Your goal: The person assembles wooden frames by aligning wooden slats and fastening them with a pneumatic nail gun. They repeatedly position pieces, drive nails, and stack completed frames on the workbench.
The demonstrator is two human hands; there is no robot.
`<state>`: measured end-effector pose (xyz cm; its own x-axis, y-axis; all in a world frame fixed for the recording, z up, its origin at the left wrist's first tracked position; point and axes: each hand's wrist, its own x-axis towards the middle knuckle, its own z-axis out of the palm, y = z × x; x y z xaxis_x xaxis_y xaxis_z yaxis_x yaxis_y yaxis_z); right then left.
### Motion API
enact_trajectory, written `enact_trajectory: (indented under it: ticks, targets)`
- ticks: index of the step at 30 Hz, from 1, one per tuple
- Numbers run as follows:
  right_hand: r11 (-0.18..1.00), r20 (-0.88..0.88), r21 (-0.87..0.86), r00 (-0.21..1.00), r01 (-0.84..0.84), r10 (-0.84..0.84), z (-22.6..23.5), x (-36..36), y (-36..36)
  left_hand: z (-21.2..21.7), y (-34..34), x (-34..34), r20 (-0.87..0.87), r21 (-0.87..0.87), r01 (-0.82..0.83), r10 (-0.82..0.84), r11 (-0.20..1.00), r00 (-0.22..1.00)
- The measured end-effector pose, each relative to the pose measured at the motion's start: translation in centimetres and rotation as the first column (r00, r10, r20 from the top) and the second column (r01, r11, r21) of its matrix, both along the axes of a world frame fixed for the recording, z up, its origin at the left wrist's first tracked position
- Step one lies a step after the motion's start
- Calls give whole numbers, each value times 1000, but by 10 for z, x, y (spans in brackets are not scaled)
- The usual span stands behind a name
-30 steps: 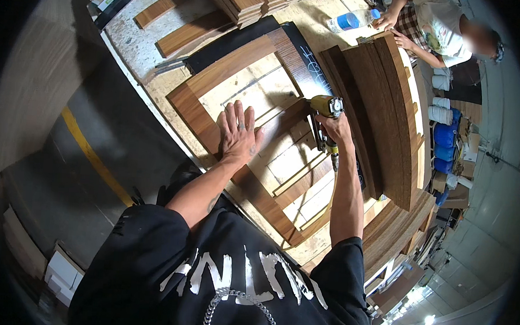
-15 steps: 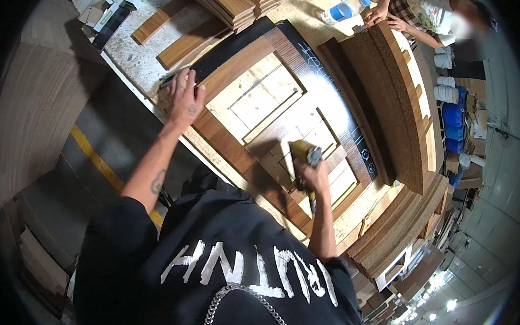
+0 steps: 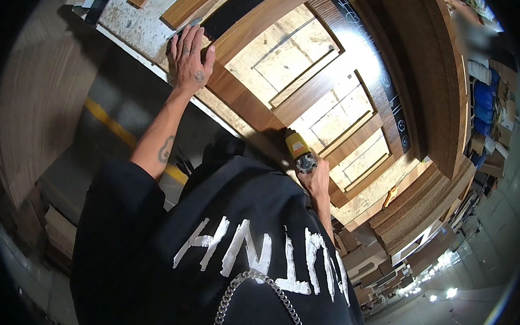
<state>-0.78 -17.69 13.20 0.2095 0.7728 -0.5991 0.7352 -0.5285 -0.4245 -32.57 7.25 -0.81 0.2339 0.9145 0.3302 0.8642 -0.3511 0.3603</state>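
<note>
Your left hand (image 3: 190,56) lies flat, fingers spread, on the corner of the door (image 3: 310,100) at eleven o'clock. Your right hand (image 3: 315,180) is clenched around the yellow tool (image 3: 299,150) at the door's near edge. Keep that left palm pressing so the door stays put. The tool's tip is hard to make out.

Dark brown wooden door frame (image 3: 240,97) with pale beige panels (image 3: 281,46); a yellow power tool (image 3: 299,150); black shirt (image 3: 237,261) with white lettering; yellow floor stripe (image 3: 112,122) by the worktop's edge.
</note>
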Motion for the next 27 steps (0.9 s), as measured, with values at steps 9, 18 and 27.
enact_trajectory:
  ticks: [9,18,27]
  targets:
    - [997,24,-48,998,-54,56,-8,-6,14,1,-1,1,30,10,-20,20,1000,999]
    - [999,69,-25,997,-32,34,-20,-5,1,-5,0,-1,47,19,-19,18,1000,999]
    - [989,9,-131,998,70,-69,-10,-10,17,-4,-1,-1,45,11,-30,29,999,999]
